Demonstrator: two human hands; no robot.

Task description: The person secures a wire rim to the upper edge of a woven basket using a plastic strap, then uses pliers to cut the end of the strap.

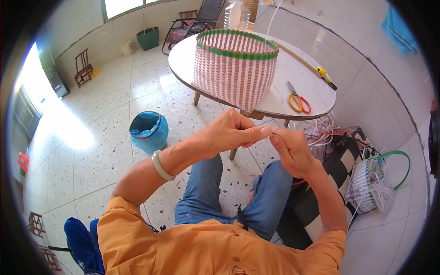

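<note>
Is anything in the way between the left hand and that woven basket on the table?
Nothing visible stands between the left hand and the woven basket; the scissors lie to its right, clear of that path.

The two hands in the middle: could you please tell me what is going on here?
The person's left hand and right hand are close together, both closed, in front of the table. Something thin seems to show between them, too small to name. A red and white basket with a green rim stands on the table, and scissors lie nearby; neither hand touches these.
</note>
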